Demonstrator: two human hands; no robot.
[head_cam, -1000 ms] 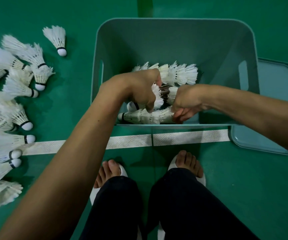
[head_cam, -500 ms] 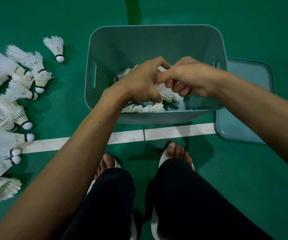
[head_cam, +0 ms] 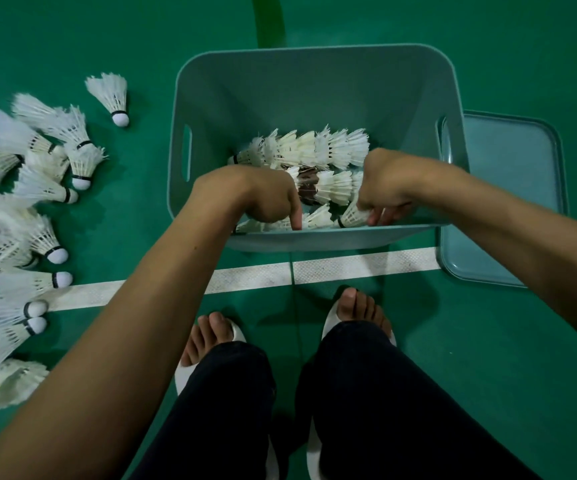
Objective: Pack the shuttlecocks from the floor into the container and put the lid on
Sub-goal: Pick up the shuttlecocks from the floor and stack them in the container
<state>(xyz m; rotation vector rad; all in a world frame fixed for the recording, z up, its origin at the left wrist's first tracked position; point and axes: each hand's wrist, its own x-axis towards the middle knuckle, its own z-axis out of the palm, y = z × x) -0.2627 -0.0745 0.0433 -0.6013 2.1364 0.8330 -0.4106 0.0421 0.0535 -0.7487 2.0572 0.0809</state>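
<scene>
In pale teal plastic container [head_cam: 315, 84]: right hand [head_cam: 384, 185] pinches white feather shuttlecock [head_cam: 354, 215]; left hand [head_cam: 269, 199] forefinger down, grip unclear.

The green floor [head_cam: 488, 375] has a white line [head_cam: 349, 268] just below both hands. The container [head_cam: 315, 240] sits under the left hand [head_cam: 266, 199] and the right hand [head_cam: 384, 188]. Its lid [head_cam: 502, 150] lies flat just right of the right hand. Many shuttlecocks [head_cam: 37, 188] lie piled well left of the left hand.
</scene>
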